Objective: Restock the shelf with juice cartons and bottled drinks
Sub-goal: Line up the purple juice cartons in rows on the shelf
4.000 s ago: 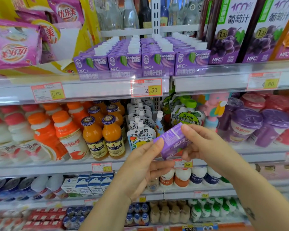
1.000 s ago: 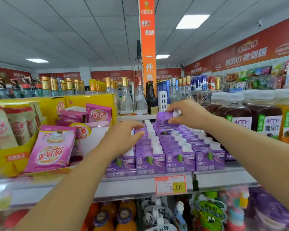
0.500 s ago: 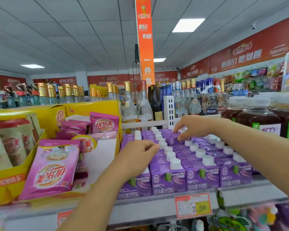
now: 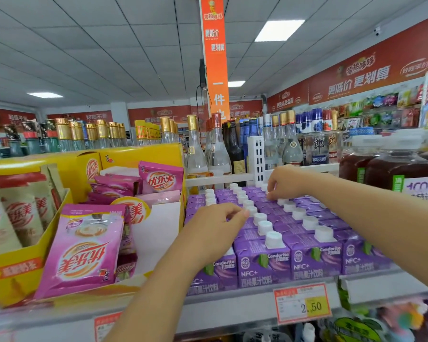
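Observation:
Purple juice cartons (image 4: 262,262) with white caps stand in several tight rows on the upper shelf (image 4: 232,307). My right hand (image 4: 286,182) reaches to the back of the rows, fingers curled down around the top of the rear purple juice carton (image 4: 263,197). My left hand (image 4: 215,228) rests on the tops of the left rows, fingers loosely curled, fingertips beside a white cap (image 4: 251,211). It holds nothing.
A yellow display box (image 4: 22,265) of pink drink sachets stands left of the cartons. Big dark juice bottles (image 4: 400,174) stand to the right. Glass liquor bottles (image 4: 195,149) line up behind a white rail. A 2.50 price tag (image 4: 302,304) hangs on the shelf edge.
Four seconds ago both hands held one purple carton lower down. My right hand carried it to the back of a row and lowered it in; my left hand settled on the front cartons.

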